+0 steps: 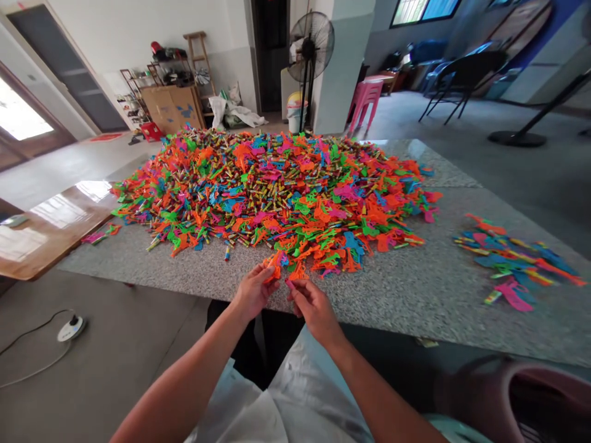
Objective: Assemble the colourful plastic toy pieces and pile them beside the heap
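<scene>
At the near edge of the granite-topped table (203, 271), my left hand (253, 291) is closed on an orange plastic toy gun (276, 263). Close beside it, my right hand (314, 307) pinches a small pink piece (290, 284); most of it is hidden by the fingers, so I cannot tell its kind. Just beyond both hands rises a big heap of toy guns (323, 212) in orange, green, blue and pink. Small tubes with yellow, red and blue wrapping (268, 192) are mixed through the heap.
A smaller pile of toy guns and tubes (517, 258) lies at the table's right. A brown wooden table (55, 215) adjoins on the left. A dark reddish plastic chair (480, 394) is at lower right. Behind stand a fan (311, 46) and pink stools (367, 95).
</scene>
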`<state>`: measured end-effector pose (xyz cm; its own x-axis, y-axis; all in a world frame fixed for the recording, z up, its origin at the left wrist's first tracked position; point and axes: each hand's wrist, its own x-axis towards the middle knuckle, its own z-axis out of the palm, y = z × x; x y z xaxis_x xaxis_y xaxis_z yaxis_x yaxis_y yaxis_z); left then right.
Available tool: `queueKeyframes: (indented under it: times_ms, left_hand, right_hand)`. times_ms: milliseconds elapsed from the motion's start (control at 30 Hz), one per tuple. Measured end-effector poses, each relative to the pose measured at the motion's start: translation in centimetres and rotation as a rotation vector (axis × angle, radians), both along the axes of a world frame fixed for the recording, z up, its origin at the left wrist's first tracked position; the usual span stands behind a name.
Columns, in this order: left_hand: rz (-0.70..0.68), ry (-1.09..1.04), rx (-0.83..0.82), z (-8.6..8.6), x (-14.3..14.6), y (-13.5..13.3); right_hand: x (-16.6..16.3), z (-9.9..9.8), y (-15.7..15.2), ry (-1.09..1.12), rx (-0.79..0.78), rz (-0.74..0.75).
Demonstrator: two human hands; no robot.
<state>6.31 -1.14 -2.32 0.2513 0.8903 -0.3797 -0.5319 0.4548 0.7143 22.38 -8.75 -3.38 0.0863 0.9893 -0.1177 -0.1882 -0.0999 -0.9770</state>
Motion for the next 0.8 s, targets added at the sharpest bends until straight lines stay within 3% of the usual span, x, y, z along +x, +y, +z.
queueKeyframes:
  times_ms: [100, 200, 333, 800]
  left_hand:
    - [-0.054, 0.020, 0.039, 0.6, 0.5, -0.8]
    - [-0.020, 0.067, 0.029, 0.9, 0.9, -1.2]
    - [0.053, 0.081, -0.005, 1.3, 1.4, -1.2]
    - [0.049, 0.010, 0.063, 1.6, 2.2, -1.6]
  right_hand:
    - [0.0, 0.7, 0.4, 0.026, 0.023, -0.018]
    - [0.2, 1.0, 0.7, 0.026, 0.029, -0.029]
    - [-0.1, 0.6, 0.7, 0.047, 0.000, -0.030]
    - [-1.2, -0.5, 0.5, 0.245, 0.014, -0.003]
